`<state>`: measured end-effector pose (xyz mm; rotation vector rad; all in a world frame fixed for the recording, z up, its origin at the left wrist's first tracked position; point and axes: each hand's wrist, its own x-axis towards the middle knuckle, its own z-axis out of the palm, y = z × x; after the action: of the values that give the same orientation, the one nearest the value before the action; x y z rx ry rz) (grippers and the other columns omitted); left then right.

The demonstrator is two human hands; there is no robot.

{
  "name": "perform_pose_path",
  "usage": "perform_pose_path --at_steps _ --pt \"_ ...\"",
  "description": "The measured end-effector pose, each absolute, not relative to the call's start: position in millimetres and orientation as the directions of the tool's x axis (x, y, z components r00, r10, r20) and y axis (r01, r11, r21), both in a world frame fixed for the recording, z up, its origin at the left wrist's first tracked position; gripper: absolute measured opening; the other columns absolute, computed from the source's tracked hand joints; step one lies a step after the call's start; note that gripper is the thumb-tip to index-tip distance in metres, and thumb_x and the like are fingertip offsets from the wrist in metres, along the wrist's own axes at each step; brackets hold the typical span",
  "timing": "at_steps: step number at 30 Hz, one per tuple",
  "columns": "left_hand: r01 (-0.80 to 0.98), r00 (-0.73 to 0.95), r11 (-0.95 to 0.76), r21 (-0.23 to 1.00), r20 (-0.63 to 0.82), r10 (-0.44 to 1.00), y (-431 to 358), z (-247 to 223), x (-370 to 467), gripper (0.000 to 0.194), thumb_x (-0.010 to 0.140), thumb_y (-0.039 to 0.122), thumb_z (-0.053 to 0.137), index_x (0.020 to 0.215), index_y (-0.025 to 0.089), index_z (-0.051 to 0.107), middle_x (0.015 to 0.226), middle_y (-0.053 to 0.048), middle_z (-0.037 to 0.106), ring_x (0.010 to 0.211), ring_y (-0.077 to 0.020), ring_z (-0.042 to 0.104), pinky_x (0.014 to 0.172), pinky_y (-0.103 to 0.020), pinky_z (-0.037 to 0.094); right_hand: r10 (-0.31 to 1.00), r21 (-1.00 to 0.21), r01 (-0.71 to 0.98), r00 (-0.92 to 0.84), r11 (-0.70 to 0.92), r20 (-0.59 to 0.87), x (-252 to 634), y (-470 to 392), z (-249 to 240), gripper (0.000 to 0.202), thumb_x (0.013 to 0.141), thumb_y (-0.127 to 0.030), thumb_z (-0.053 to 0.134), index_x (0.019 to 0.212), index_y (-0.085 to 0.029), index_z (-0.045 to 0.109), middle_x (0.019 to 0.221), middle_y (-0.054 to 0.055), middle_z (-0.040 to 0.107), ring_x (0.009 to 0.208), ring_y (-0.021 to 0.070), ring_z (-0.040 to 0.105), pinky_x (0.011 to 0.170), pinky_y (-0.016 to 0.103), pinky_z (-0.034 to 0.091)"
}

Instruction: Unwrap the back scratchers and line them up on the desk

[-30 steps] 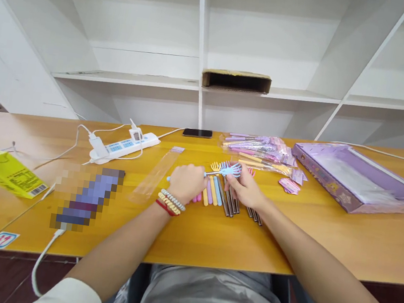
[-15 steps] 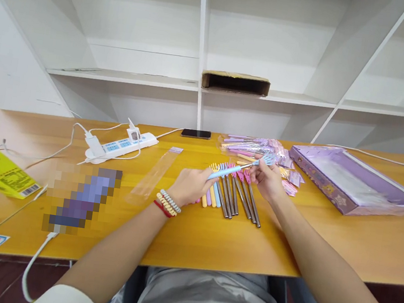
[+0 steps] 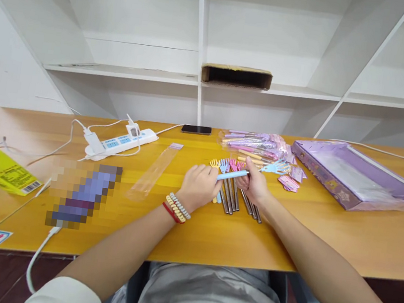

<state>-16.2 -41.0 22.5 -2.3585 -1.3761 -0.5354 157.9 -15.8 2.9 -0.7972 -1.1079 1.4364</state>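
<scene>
Blue claw-ended stick (image 3: 231, 175) held above the table (image 3: 267, 246), slanted, claw end toward the right side. Its handle end is closed upon by the left hand (image 3: 199, 189); the handle near the claw is pinched by the right hand (image 3: 255, 183), thumb on top. Metal rods (image 3: 233, 202) with yellow, blue and pink claws are laid out beneath and beside the hands. Clear sleeve (image 3: 156, 172) laid flat at left; wrapped sticks (image 3: 257, 147) piled beyond the hands; purple box (image 3: 346, 192) placed at right, near small cards (image 3: 288, 184).

Both forearms reach inward, left hand (image 3: 200, 185) and right hand (image 3: 253, 183) closed in grips.
</scene>
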Motion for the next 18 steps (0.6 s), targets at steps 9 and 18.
perform_pose_path --at_steps 9,18 --pt "0.859 0.455 -0.407 0.311 -0.099 0.885 -29.4 44.6 -31.7 0.033 0.076 0.027 0.040 0.065 0.018 0.069 0.051 -0.003 0.059 0.047 -0.0126 0.055 0.053 -0.024 0.043 0.883 -0.849 0.243 -0.158 0.469 0.442 154.8 -43.3 10.1 0.052 0.083 -0.047 0.049 0.046 -0.019 0.024 0.044 -0.005 0.020 0.043 0.0067 0.018 0.044 0.026 0.014" --pt "0.798 0.524 -0.543 0.261 0.144 0.840 -30.2 39.0 -33.0 0.031 0.081 0.033 0.041 0.067 0.017 0.064 0.061 -0.004 0.062 0.058 -0.0149 0.057 0.058 -0.027 0.042 0.870 -0.850 0.193 -0.161 0.490 0.465 157.0 -43.7 14.7 0.053 0.081 -0.052 0.050 0.047 -0.019 0.027 0.045 -0.004 0.021 0.044 0.0080 0.019 0.043 0.026 0.016"
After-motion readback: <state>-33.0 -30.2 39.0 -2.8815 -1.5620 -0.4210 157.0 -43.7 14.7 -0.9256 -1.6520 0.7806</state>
